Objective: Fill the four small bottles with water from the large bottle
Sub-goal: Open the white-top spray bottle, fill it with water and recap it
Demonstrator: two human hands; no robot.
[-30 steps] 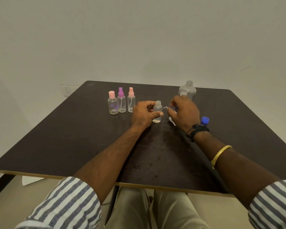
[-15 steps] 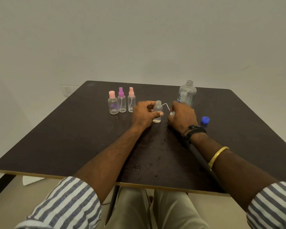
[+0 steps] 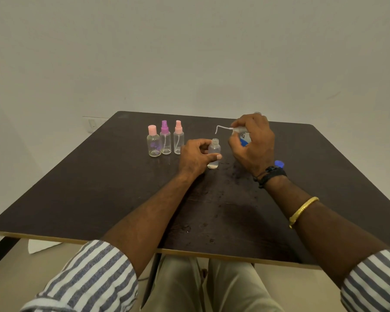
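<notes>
Near the middle of the bench (image 3: pixel 99 188), the left grip (image 3: pixel 195 157) curls round an uncapped small bottle (image 3: pixel 214 152) standing upright. Just beside it, the right grip (image 3: pixel 252 145) pinches a white spray pump (image 3: pixel 223 127) in the air, hiding most of the large bottle (image 3: pixel 245 139). Three capped small bottles (image 3: pixel 165 139) stand in a row toward the far-left corner. Whether they hold water is unclear. Recapping the fourth looks like the step in hand.
</notes>
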